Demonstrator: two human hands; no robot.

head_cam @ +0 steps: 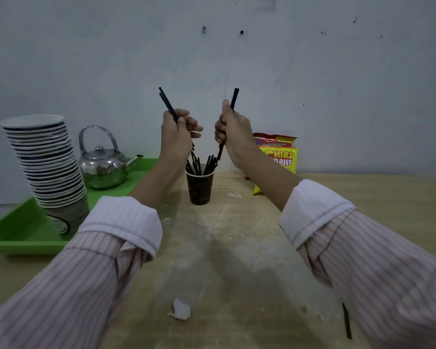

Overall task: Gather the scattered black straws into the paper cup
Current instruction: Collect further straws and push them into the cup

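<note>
Nearest the camera, a scrap of white paper (181, 309) lies on the worn wooden tabletop (237, 248), and one stray black straw (346, 321) lies near the right sleeve (378, 260), its long axis running almost straight away from the viewer. The striped sleeves, cuffs rolled back, reach forward on both sides.

Farther in, the dark paper cup (199, 188) stands upright in the middle of the tabletop, well apart from the near edge. A bunch of black straws (202, 165) stands in it, fanning upward and outward past the rim.

Above the cup, the left hand (178, 133) has its fingers (191, 122) curled tight around two black straws (167, 103); their upper ends lean up and to the left, their lower ends point down toward the cup's mouth. The right hand (233, 132) is clamped on a single straw (233, 100), held steeply, top end tilted slightly right, lower end angling down and left to the cup's rim. Together the held straws form a V over the cup.

At the left a green tray (18, 238) carries a leaning stack of paper cups (48, 167) and, behind it, a metal kettle (103, 165). To the right, against the grey wall (337, 84), snack bags (278, 157) stand upright.
</note>
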